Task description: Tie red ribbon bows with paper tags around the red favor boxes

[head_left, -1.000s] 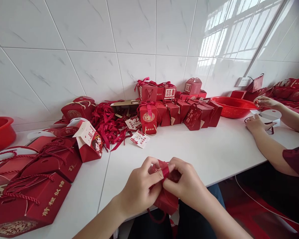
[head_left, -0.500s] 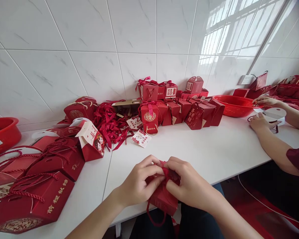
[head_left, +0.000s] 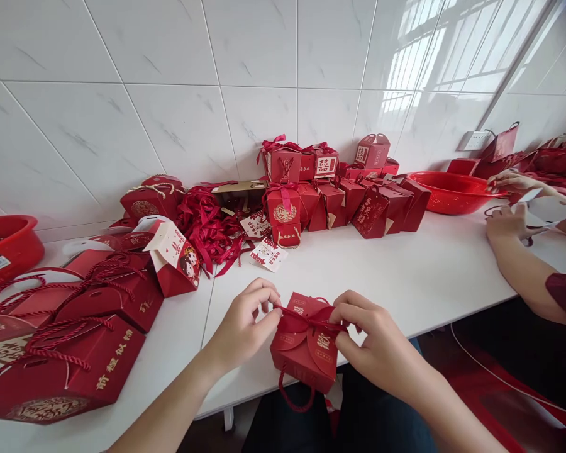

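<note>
A red gift box point(head_left: 295, 362) with gold print and overlapping rounded flaps sits at the table's front edge. Across its top runs a dark red ribbon point(head_left: 306, 319), gathered at the centre in what looks like a bow. My left hand point(head_left: 245, 324) pinches the ribbon at its left side, between thumb and fingers. On the other side my right hand point(head_left: 375, 336) pinches the ribbon's right part. A twisted red cord handle point(head_left: 296, 408) hangs from the near face of the box, below the table edge.
Finished-looking red boxes point(head_left: 325, 201) are stacked along the wall, beside a heap of loose ribbons point(head_left: 205, 226). Larger red boxes point(head_left: 99, 358) with cord handles crowd the left. Red basins point(head_left: 446, 192) stand at both sides. Another person's hands point(head_left: 507, 220) handle a pale piece at right.
My hands have drawn apart from the centre of the box, pulling the ribbon out to both sides. The box top and the knot have come into view.
</note>
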`<action>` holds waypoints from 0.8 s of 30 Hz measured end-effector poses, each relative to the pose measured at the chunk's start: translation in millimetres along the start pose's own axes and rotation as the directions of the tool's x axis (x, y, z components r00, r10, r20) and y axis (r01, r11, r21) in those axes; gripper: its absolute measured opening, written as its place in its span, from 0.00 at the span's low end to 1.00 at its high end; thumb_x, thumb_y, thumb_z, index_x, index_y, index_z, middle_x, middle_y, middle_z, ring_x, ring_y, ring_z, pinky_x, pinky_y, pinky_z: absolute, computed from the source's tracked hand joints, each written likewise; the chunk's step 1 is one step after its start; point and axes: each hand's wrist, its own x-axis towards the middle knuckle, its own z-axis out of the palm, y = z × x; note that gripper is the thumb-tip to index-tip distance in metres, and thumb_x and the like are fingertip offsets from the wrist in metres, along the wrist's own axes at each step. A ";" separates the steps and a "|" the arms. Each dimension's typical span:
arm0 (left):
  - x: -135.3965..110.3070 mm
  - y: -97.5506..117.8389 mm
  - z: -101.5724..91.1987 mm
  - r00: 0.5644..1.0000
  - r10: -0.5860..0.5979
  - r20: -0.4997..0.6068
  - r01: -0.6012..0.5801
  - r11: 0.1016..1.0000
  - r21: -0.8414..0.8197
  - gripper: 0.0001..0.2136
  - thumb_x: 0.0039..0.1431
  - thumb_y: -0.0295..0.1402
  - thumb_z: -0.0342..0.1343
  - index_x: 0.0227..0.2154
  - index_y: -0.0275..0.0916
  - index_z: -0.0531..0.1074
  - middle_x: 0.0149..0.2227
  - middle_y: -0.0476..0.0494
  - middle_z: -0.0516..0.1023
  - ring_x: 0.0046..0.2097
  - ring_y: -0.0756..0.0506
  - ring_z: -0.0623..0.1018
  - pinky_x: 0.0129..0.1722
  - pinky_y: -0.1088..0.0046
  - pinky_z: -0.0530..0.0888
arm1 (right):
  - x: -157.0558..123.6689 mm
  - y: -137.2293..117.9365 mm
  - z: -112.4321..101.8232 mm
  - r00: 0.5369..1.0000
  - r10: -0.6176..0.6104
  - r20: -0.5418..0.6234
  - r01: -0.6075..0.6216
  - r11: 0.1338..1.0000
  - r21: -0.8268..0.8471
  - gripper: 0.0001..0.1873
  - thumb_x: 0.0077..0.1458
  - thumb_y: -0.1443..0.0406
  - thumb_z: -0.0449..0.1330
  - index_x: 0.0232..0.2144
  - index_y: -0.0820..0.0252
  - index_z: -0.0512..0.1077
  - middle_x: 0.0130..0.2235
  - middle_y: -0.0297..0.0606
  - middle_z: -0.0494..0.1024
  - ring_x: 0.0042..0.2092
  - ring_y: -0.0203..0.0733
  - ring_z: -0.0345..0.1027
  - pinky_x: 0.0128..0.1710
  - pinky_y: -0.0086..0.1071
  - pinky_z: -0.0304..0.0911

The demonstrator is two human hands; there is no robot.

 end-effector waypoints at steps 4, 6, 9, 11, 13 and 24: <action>8.7 1.4 -1.3 0.996 0.016 0.090 -0.008 0.997 -0.079 0.12 0.60 0.36 0.50 0.23 0.38 0.65 0.41 0.46 0.70 0.43 0.47 0.71 0.43 0.72 0.65 | -2.8 -0.8 0.2 1.000 -0.007 -0.007 0.007 1.000 -0.021 0.11 0.46 0.79 0.51 0.27 0.59 0.64 0.39 0.36 0.68 0.38 0.37 0.63 0.37 0.31 0.62; 10.8 0.2 -0.5 0.997 0.022 0.075 -0.020 0.999 -0.038 0.14 0.61 0.39 0.50 0.22 0.38 0.65 0.39 0.47 0.70 0.42 0.47 0.71 0.45 0.72 0.65 | -5.7 -2.2 -0.8 1.000 -0.003 0.003 0.003 0.998 -0.062 0.11 0.46 0.79 0.51 0.27 0.58 0.62 0.41 0.37 0.67 0.41 0.39 0.62 0.39 0.33 0.63; 10.0 -4.9 -1.1 0.999 0.040 -0.007 -0.039 0.994 0.099 0.15 0.61 0.39 0.50 0.21 0.38 0.65 0.36 0.48 0.70 0.39 0.48 0.72 0.43 0.72 0.65 | -11.2 -2.2 -2.6 0.999 -0.018 0.027 0.021 0.992 -0.125 0.11 0.47 0.78 0.51 0.27 0.58 0.62 0.44 0.38 0.66 0.45 0.43 0.61 0.38 0.35 0.64; 8.0 -9.2 -3.4 0.998 0.056 -0.035 -0.048 0.981 0.188 0.15 0.61 0.40 0.51 0.21 0.39 0.65 0.37 0.48 0.70 0.39 0.48 0.72 0.41 0.72 0.66 | -14.6 -0.1 -2.9 0.998 -0.046 0.034 0.051 0.987 -0.155 0.12 0.47 0.78 0.52 0.29 0.57 0.63 0.45 0.39 0.66 0.47 0.45 0.60 0.38 0.37 0.65; 5.9 -13.0 -6.0 0.996 0.078 -0.048 -0.062 0.961 0.271 0.16 0.61 0.41 0.50 0.21 0.39 0.67 0.38 0.47 0.71 0.39 0.48 0.72 0.41 0.71 0.66 | -17.4 2.8 -2.2 0.996 -0.073 0.041 0.079 0.981 -0.176 0.12 0.46 0.78 0.52 0.29 0.57 0.64 0.46 0.39 0.66 0.47 0.45 0.60 0.38 0.37 0.65; -0.9 -25.9 -1.9 0.892 0.400 -0.211 -0.132 0.678 0.723 0.14 0.62 0.40 0.50 0.26 0.40 0.73 0.49 0.40 0.71 0.46 0.40 0.74 0.45 0.59 0.62 | -19.6 7.8 0.5 0.985 -0.167 0.053 0.175 0.943 -0.281 0.12 0.48 0.78 0.52 0.30 0.57 0.65 0.46 0.40 0.66 0.46 0.47 0.63 0.34 0.37 0.67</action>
